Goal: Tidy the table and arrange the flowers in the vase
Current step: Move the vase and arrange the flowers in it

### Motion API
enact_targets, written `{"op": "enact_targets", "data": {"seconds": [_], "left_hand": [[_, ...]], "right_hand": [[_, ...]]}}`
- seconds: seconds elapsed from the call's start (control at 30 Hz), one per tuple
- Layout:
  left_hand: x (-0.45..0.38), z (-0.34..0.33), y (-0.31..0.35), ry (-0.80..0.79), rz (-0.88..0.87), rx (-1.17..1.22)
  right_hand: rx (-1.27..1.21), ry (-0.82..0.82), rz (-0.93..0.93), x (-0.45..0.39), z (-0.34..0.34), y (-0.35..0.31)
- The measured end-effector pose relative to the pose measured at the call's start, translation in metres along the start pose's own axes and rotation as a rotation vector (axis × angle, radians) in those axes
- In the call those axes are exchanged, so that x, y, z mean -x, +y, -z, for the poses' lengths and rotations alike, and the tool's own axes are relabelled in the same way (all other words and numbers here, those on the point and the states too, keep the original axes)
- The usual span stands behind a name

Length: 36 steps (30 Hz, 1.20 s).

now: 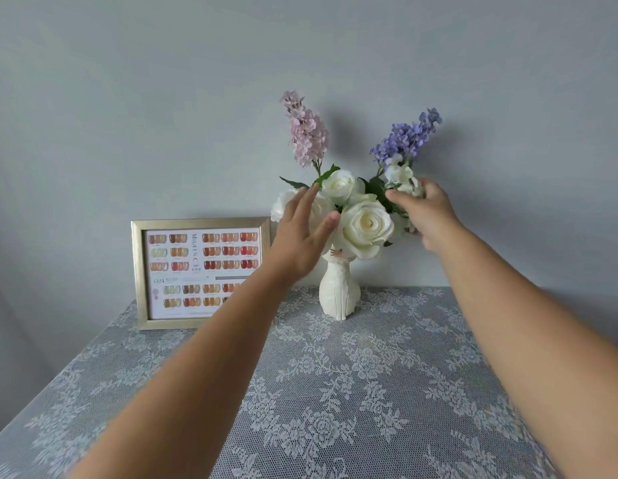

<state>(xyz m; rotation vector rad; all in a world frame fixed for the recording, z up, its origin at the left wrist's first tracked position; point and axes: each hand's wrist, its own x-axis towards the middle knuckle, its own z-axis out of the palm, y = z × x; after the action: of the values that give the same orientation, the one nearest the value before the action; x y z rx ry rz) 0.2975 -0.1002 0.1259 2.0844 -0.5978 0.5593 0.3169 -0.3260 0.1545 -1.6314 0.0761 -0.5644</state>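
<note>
Flowers [364, 221] already in the vase [339, 288]; left hand [302, 233] flat against them, right hand [426, 216] pinching a stem, just final fluffing left I'd say.

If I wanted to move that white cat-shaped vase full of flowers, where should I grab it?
Probably around the narrow neck of the white cat-shaped ceramic vase, just under the white roses, coming from the front or right side. The body widens below, so fingers would wrap best there, and the gold picture frame stands close on its left.
</note>
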Motion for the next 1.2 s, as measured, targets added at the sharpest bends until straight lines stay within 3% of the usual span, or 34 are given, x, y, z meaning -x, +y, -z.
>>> {"op": "enact_targets", "data": {"seconds": [0.23,0.6,0.73,0.83,0.93,1.03,1.2], "left_hand": [[-0.005,-0.013,0.005,-0.006,-0.012,0.046],[-0.002,-0.013,0.001,-0.036,-0.014,0.053],[-0.005,0.004,-0.011,0.108,0.002,-0.041],[-0.014,0.022,-0.029,0.207,0.148,-0.055],[-0.02,0.027,-0.043,0.16,0.278,0.033],[-0.021,0.021,-0.046,0.095,0.353,0.163],[-0.024,0.018,-0.039,0.059,0.253,0.315]], "right_hand": [[0.207,-0.02,0.171,-0.013,-0.012,-0.003],[0.345,-0.108,0.047,-0.009,-0.007,0.019],[0.287,-0.19,-0.062,-0.009,0.007,0.001],[0.14,-0.183,-0.199,-0.016,0.021,-0.016],[0.084,-0.044,-0.237,-0.028,0.024,-0.018],[0.133,-0.003,-0.254,-0.037,0.017,-0.013],[0.164,-0.042,-0.24,-0.054,0.007,-0.022]]}}
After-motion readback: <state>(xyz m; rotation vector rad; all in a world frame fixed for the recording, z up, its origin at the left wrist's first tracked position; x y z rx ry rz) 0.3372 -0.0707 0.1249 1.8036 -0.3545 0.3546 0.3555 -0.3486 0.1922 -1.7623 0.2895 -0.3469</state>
